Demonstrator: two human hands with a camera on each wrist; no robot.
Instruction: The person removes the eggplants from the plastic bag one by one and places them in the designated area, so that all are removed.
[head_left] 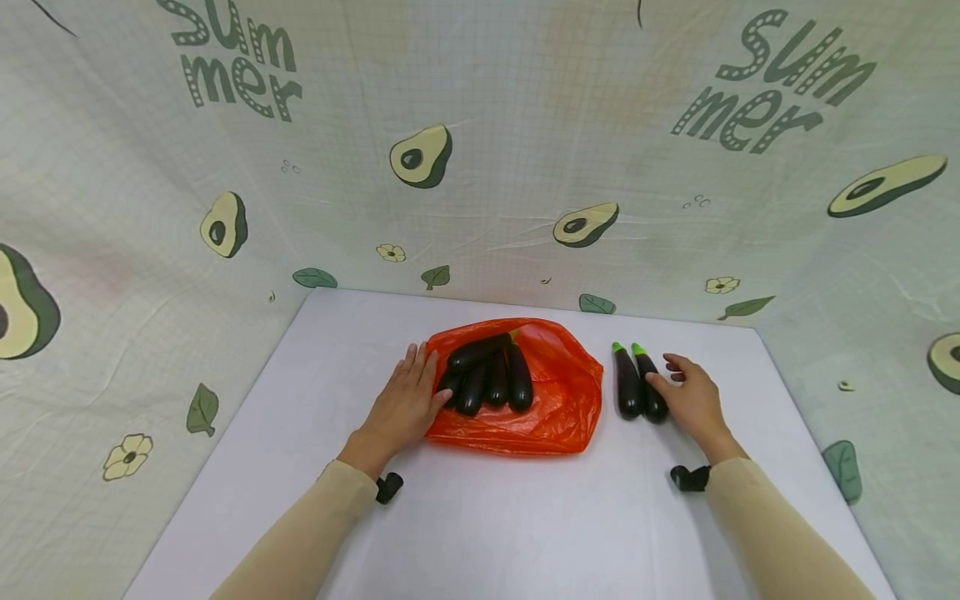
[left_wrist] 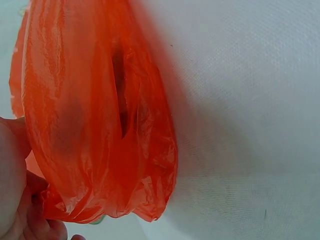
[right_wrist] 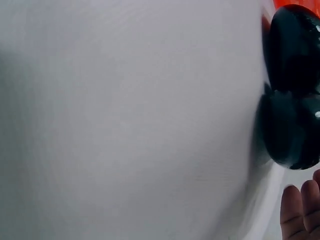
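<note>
An orange-red plastic bag (head_left: pixel 562 417) lies spread on the table, with several dark eggplants (head_left: pixel 521 379) at its opening. My left hand (head_left: pixel 401 408) rests along the bag's left side, fingers extended and thumb by the nearest eggplant. In the left wrist view the thumb touches the bag (left_wrist: pixel 75 125); the eggplants inside are mostly hidden by the plastic. Right of the bag, two green-tipped eggplants lie side by side. The thumb of my right hand (head_left: pixel 693 404) is at the right eggplant (head_left: pixel 656 407), its fingers spread beyond; the left eggplant (head_left: pixel 627 387) lies alongside.
A white-covered table (head_left: pixel 525 517) holds everything. Behind it and at both sides hangs a cloth (head_left: pixel 487 208) printed with avocados, leaves and lettering. Dark wrist devices show beside the left cuff (head_left: pixel 389 487) and right cuff (head_left: pixel 688 478).
</note>
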